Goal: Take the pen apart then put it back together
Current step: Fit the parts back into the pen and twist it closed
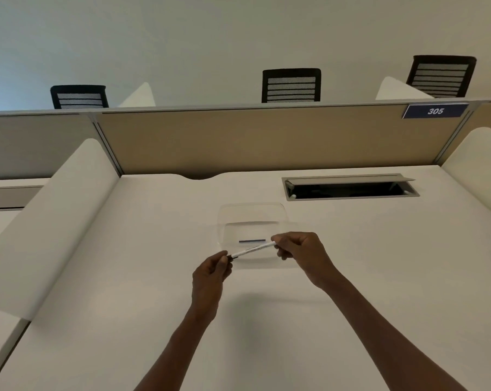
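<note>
A slim white pen barrel (252, 249) with a dark tip at its left end is held level above the white desk (379, 263). My left hand (210, 273) pinches the dark tip end. My right hand (300, 253) pinches the other end between thumb and fingers. Just behind the pen, a thin blue pen part (252, 241) lies inside a clear plastic tray (252, 210) on the desk.
An open cable hatch (351, 189) is sunk into the desk at the back right. White side dividers (55, 221) flank the desk, with a beige partition (266, 136) behind it. A sign reads 305 (435, 111). Three black chairs (291, 85) show beyond.
</note>
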{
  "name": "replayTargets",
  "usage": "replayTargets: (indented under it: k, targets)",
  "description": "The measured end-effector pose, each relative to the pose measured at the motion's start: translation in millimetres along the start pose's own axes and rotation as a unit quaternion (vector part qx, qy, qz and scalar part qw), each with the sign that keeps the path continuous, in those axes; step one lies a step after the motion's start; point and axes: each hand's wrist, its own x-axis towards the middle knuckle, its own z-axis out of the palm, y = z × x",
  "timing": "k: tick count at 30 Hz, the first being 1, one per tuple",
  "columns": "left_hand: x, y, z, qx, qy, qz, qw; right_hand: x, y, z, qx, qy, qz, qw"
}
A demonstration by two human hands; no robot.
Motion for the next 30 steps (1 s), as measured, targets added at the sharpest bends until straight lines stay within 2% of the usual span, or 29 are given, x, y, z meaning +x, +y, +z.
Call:
replayTargets:
  k: [3,6,9,13,15,17,21,25,30]
  targets:
    - [7.4,3.7,-2.6,-0.025,0.009,-0.002,1.000,-12.3,8.4,-12.5,-0.109,-0.077,0.038,0.990]
    - [9.1,6.8,0.7,-0.026,-0.011,-0.008,1.000,-24.8,18.4,-9.7,-0.244,-0.108,0.069,0.961]
    - [5.4,4.7,8.5,-0.015,-0.031,-0.014,0.999,-40.0,25.5,2.9,-0.291,-0.135,0.090,0.943]
    - [-2.2,-2.3,15.5,0.015,-0.030,-0.027,0.999,-60.3,37.3,24.6,-0.329,-0.110,0.106,0.932]
    - [-6.7,-10.2,13.5,0.096,-0.022,-0.023,0.995,-68.5,44.1,32.9,-0.338,-0.082,0.115,0.930]
    - [-10.6,-22.3,7.5,0.226,-0.015,0.008,0.974,-75.4,50.3,39.1,-0.350,-0.064,0.126,0.926]
    - [-22.5,-45.2,-8.7,0.427,-0.019,0.071,0.901,-83.5,59.5,47.6,-0.363,-0.035,0.141,0.920]
    - [-33.3,-58.3,-25.0,0.469,-0.065,0.064,0.878,-83.8,64.6,54.8,-0.371,-0.014,0.150,0.916]
    - [-37.8,-70.1,-36.3,0.538,-0.113,0.089,0.830,-82.3,69.2,63.8,-0.403,-0.011,0.149,0.903]
